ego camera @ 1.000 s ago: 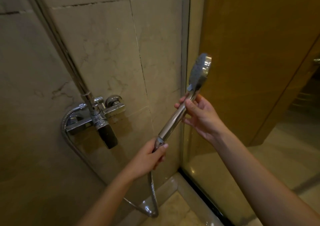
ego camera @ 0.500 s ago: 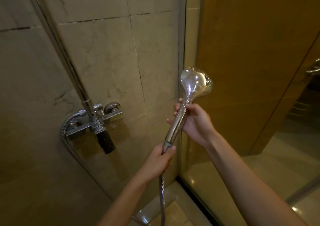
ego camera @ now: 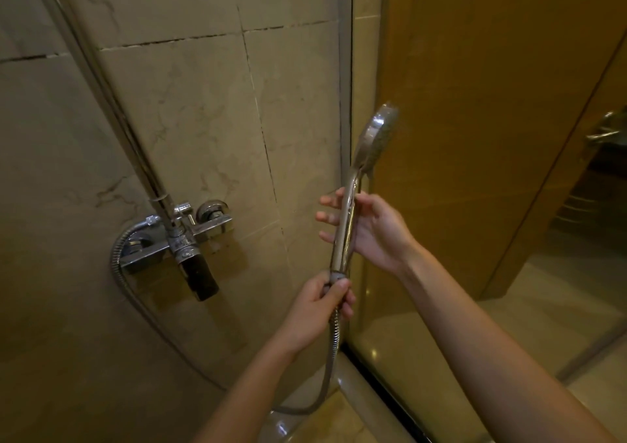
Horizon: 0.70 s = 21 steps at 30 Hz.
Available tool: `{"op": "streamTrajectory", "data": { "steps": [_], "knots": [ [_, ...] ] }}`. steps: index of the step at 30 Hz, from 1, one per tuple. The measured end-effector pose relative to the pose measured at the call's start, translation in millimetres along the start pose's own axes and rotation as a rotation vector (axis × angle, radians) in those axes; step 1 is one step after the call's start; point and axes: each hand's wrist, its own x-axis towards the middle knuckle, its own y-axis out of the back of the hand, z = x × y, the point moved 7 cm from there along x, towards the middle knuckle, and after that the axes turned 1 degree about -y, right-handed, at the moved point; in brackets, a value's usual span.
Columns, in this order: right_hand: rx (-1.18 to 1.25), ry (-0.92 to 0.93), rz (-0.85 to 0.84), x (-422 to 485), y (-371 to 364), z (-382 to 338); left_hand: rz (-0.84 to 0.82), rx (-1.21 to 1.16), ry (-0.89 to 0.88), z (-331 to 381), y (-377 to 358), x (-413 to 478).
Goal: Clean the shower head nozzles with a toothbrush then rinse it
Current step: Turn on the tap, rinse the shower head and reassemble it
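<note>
Left hand (ego camera: 317, 310) gripping shower head (ego camera: 378, 137) base, right hand (ego camera: 373, 228) cradling handle, fingers straight

Dim, warm yellow-brown light throughout. Small glints sit on the chrome shower head (ego camera: 379, 135) and mixer tap (ego camera: 190, 239), with a soft shadow beneath the tap. Wide-angle distortion bends the riser pipe (ego camera: 149, 178). Focus is slightly soft; the door handle (ego camera: 607, 132) is blurred.

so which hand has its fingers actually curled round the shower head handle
The left hand, at the bottom end of the shower head where the hose joins: its fingers wrap round it. The right hand only backs the handle midway, fingers straight.
</note>
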Motion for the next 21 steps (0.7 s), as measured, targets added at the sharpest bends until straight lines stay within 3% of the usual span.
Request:
{"op": "streamTrajectory", "data": {
  "steps": [6, 7, 10, 13, 17, 21],
  "knots": [
    [-0.553, 0.145, 0.305, 0.0, 19.2, -13.4, 0.004, 0.043, -0.041, 11.2, -7.6, -2.4],
    [-0.536, 0.106, 0.255, 1.5, 17.2, -11.1, 0.006, 0.033, -0.050, 13.6, -8.8, -2.2],
    [-0.174, -0.112, -0.052, -3.1, 2.2, -5.7, 0.008, -0.006, -0.054, 18.2, -8.9, -2.0],
    [-0.287, -0.143, -0.223, -9.4, 2.1, -12.8, -0.029, -0.010, -0.061, 21.0, -11.9, -5.6],
    [-0.427, -0.099, -0.122, -6.8, 5.3, -17.2, -0.015, -0.001, -0.072, 22.3, -14.9, -5.9],
    [-0.746, -0.035, 0.014, -5.0, 3.2, -11.6, 0.019, 0.009, -0.075, 19.4, -11.1, -6.8]
  ]
}}
